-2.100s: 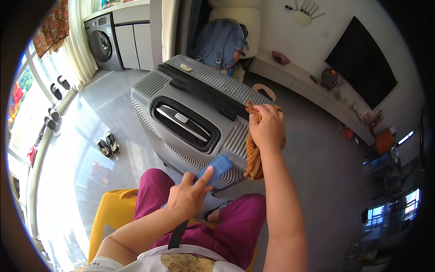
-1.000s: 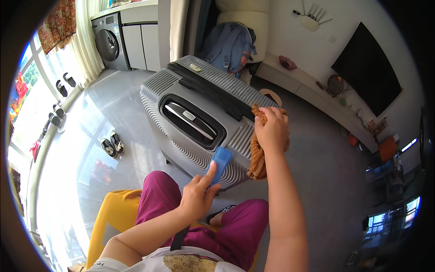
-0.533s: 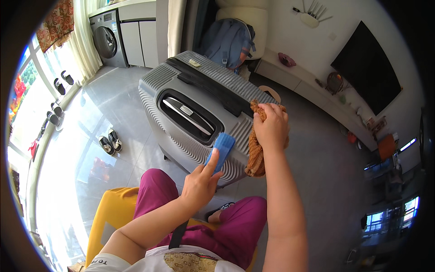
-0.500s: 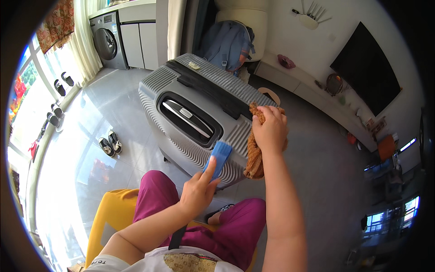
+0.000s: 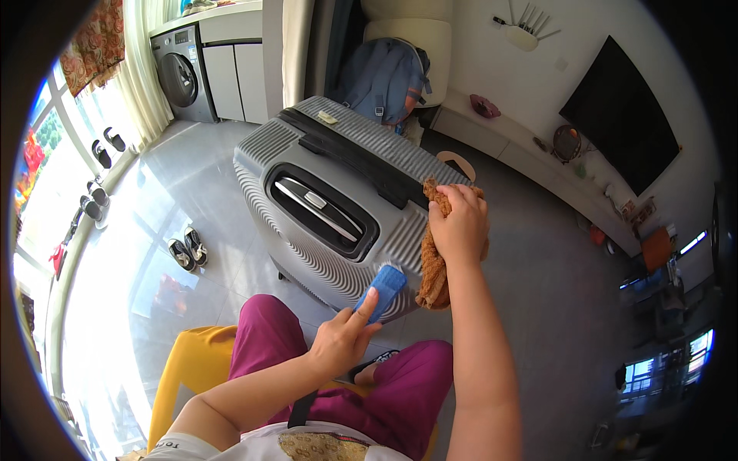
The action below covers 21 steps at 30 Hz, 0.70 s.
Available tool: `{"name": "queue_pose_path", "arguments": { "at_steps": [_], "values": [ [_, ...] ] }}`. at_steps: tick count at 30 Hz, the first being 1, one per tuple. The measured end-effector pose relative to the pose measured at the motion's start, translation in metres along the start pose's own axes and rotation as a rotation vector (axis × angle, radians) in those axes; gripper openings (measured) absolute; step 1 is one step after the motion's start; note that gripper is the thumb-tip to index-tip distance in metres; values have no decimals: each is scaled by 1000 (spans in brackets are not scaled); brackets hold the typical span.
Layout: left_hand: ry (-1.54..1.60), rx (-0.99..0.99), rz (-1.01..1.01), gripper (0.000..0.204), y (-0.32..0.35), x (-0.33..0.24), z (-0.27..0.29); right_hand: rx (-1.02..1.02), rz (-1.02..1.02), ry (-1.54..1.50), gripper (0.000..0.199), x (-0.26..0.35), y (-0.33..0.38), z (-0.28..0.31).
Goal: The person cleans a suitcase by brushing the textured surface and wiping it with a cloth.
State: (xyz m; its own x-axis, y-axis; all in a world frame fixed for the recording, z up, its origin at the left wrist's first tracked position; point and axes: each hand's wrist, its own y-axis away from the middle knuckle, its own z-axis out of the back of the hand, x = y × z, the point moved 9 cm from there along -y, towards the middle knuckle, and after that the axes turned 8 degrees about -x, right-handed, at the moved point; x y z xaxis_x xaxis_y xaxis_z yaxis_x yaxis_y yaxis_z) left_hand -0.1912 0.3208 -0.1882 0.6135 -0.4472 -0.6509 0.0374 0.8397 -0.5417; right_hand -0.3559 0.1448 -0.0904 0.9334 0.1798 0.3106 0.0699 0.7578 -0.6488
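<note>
A grey ribbed suitcase stands upright in front of my knees, its carry handle set in a black recess on top. My left hand is closed round a small blue brush, the index finger stretched along its back. The brush's pale bristles are at the suitcase's near right corner, below the handle recess. My right hand grips a bunched brown cloth against the suitcase's right edge. Part of the cloth is hidden under my palm.
I sit on a yellow seat. A blue backpack rests on a chair behind the suitcase. Dark shoes lie on the tiled floor to the left. A low cabinet runs along the right wall. The washing machine stands far left.
My left hand and the brush have moved a little right and nearer to me along the suitcase corner. My right hand stays on the cloth. The view has shifted slightly.
</note>
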Motion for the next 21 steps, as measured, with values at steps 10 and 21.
{"name": "queue_pose_path", "arguments": {
  "at_steps": [10,21],
  "values": [
    [159,54,-34,72,-34,-4,21,-38,25,-31,26,0,0,4],
    [-280,-62,-54,49,-231,39,52,-179,666,-71,26,132,101,43]
  ]
}}
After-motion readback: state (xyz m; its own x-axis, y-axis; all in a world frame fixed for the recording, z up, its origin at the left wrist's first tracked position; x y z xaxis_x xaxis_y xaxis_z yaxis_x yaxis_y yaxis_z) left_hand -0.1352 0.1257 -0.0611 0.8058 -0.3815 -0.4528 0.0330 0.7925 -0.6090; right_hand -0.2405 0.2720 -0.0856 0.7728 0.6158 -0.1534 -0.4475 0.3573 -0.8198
